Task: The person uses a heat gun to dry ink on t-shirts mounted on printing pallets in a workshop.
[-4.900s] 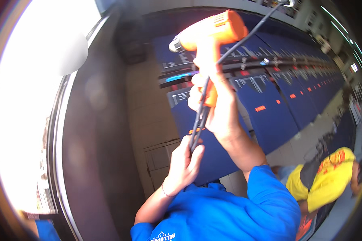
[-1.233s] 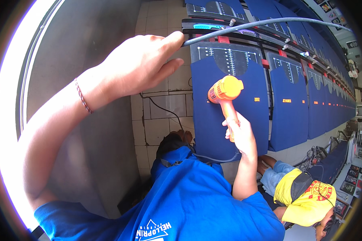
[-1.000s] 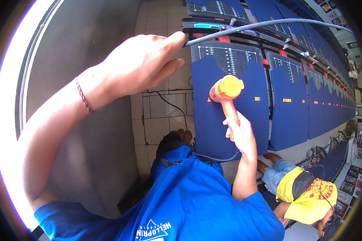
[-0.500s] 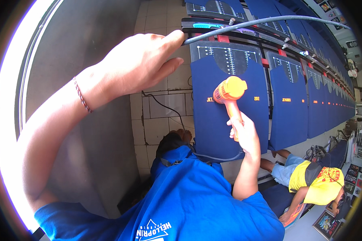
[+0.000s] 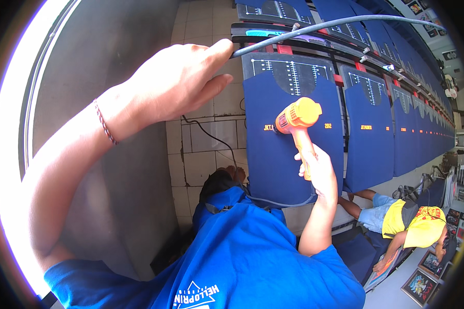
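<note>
My right hand (image 5: 322, 172) grips the handle of an orange hair dryer (image 5: 305, 113), its fingers wrapped round it. The nozzle points left, over orange lettering on a dark blue T-shirt (image 5: 273, 170). That shirt lies stretched on a black board (image 5: 294, 67) with white ruler markings, which show through the neck opening. Up at the left, my left hand (image 5: 175, 77) is closed on a thick grey cable (image 5: 314, 26) that arcs away to the far right. Its fingertips are partly hidden behind the hand. Near the handle's lower end a cord (image 5: 273, 203) hangs down toward my waist.
More dark blue shirts on boards (image 5: 368, 139) run in a row to the right, with a second row behind a black rail (image 5: 340, 50). At lower right a person in a yellow shirt (image 5: 417, 221) bends over a colourful panel. A grey wall (image 5: 113, 206) stands left.
The hair dryer and my right hand have shifted slightly to the right over the shirt. The person in yellow has moved a little right. My left hand stays nearly still.
</note>
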Demonstrator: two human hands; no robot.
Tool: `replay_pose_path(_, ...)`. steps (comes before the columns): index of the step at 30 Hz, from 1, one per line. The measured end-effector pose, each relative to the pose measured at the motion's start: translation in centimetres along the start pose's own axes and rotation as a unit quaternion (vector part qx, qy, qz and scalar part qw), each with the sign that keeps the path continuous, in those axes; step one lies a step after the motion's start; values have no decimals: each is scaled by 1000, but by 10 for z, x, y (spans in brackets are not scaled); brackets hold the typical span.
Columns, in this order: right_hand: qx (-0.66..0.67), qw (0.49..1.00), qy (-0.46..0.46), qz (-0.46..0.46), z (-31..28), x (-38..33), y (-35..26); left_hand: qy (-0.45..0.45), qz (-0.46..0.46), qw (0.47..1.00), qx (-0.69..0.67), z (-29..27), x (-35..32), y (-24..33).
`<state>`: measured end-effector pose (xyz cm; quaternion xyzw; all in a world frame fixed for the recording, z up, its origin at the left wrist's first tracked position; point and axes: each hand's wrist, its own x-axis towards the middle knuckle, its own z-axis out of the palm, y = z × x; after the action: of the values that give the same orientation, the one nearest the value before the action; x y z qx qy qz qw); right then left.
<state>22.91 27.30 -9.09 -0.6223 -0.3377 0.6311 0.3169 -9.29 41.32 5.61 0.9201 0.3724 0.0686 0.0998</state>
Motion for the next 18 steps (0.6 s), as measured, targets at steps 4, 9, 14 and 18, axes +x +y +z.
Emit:
replay_pose_path(4,-31,999,11,-22,4,-1,5,4,4,1000,2,0,-2,2)
replay_pose_path(9,-35,998,22,-37,2,-1,10,1,-1,1000,2,2,-2,4)
replay_pose_path(14,-22,999,30,-23,0,0,9,14,22,1000,6,4,-2,2)
replay_pose_path(18,2,1000,21,-5,-8,3,6,2,6,1000,-1,3,0,1)
